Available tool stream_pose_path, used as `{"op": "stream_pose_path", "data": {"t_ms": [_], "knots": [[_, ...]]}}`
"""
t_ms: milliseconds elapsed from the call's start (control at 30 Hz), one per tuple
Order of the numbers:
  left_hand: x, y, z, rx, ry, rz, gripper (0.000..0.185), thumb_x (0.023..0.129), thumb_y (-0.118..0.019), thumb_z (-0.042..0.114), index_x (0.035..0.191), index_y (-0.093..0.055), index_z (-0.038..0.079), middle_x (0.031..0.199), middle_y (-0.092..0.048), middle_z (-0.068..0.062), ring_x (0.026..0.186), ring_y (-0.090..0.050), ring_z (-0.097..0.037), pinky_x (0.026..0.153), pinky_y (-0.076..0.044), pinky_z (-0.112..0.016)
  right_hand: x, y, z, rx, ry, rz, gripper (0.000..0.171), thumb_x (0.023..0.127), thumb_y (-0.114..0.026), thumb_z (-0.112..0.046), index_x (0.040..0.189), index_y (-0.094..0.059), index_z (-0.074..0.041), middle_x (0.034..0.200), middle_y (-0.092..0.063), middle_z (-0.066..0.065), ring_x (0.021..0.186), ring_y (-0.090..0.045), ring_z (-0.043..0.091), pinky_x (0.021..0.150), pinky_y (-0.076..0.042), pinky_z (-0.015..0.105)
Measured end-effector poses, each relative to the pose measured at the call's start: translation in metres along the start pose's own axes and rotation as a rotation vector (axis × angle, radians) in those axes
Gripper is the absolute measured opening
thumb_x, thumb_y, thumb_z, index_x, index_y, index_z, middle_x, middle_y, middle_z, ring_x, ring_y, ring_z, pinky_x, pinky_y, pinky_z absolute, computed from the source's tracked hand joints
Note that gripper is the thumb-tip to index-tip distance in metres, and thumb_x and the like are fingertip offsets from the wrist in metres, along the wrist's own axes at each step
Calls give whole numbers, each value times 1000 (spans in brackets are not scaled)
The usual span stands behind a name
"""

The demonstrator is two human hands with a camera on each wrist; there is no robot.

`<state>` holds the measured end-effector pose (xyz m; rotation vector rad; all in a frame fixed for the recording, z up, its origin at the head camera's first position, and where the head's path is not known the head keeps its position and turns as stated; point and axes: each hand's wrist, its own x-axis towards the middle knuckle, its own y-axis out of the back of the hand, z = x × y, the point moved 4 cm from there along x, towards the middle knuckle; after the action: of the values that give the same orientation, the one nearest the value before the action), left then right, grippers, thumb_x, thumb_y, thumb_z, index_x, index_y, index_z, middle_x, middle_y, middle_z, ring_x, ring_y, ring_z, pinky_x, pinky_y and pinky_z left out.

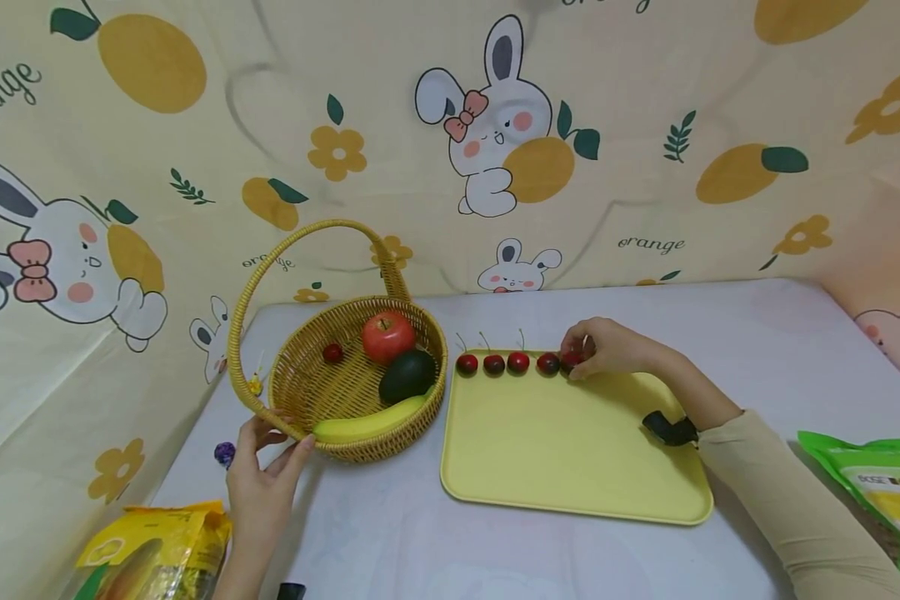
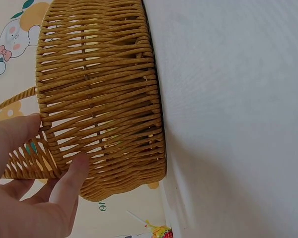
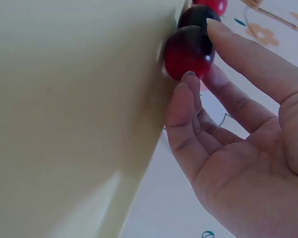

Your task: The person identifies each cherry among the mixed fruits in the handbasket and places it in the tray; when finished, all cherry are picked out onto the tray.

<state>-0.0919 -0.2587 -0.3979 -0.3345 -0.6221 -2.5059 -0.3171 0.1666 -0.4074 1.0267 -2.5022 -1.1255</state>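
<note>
My left hand [image 1: 258, 487] grips the rim of a yellow wicker basket [image 1: 345, 390] at the foot of its arched handle, thumb on one side and fingers on the other. Inside the basket lie a red apple [image 1: 387, 337], a dark green avocado [image 1: 408, 377], a banana [image 1: 371, 424] and one cherry [image 1: 333, 353]. Over the far edge of a yellow tray [image 1: 562, 454], my right hand [image 1: 617, 348] pinches a dark red cherry [image 3: 188, 53] between thumb and fingertips. Several more cherries [image 1: 494, 364], some with green stems, line the tray's far edge to its left.
A yellow package [image 1: 153, 554] lies at the near left, and a green-edged bag [image 1: 881, 492] at the right. Left of the basket are a purple wrapped candy [image 1: 225, 453] and a small yellow-wrapped lollipop [image 1: 256, 384]. A printed cloth [image 1: 630, 67] hangs behind the white table [image 1: 390, 533].
</note>
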Motion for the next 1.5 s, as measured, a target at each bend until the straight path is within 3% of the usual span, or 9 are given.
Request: {"op": "stream_pose_path", "data": {"t_ms": [167,333,533,800,967,1133,1500], "knots": [[0,0,-1,3,14,-5,48,87,-74,-3,129,-51,-3,119,-57,-14,103,-51,-14,75,-54,-9,-3,9,-4,6,27,21,26,81,-82,-8,101,-68,-1,93,-63,10,81,-60,20,69,-55,30],[-1,0,-2,-9,31,-6,49,86,-75,-2,130,-51,-2,120,-56,-11,104,-51,-15,76,-55,-10,14,13,-40,29,127,44,24,85,-79,-9,104,-68,0,99,-66,12,84,-60,21,76,-56,32],[0,1,-5,0,25,2,49,85,-75,-3,129,-52,-1,119,-57,-11,104,-51,-15,76,-55,-11,71,-7,-118,136,322,-21,29,89,-76,-11,113,-66,-1,113,-64,13,101,-62,28,88,-57,38],[2,1,-7,-25,-3,0,51,84,-75,-6,130,-51,-3,119,-57,-12,103,-52,-14,76,-55,-11,157,-50,-211,190,460,-115,37,91,-74,-16,124,-64,-2,123,-64,9,115,-59,30,100,-51,33],[3,2,-7,-49,-51,8,51,83,-75,-11,127,-52,-5,116,-58,-13,102,-53,-15,77,-56,-12,194,-79,-240,290,434,-166,39,93,-71,-15,128,-61,1,127,-61,11,123,-55,30,101,-49,26],[3,3,-7,-44,-74,11,50,82,-75,-11,127,-53,-6,116,-59,-13,101,-53,-14,76,-56,-12,217,-107,-248,317,350,-173,35,95,-68,-15,126,-63,-1,130,-59,13,122,-54,25,90,-51,21],[4,2,-8,-66,-66,6,49,83,-75,-10,127,-53,-6,116,-58,-14,101,-54,-15,76,-57,-14,236,-146,-245,233,217,-224,34,97,-65,-15,126,-63,3,129,-61,14,115,-56,22,88,-50,24]]}}
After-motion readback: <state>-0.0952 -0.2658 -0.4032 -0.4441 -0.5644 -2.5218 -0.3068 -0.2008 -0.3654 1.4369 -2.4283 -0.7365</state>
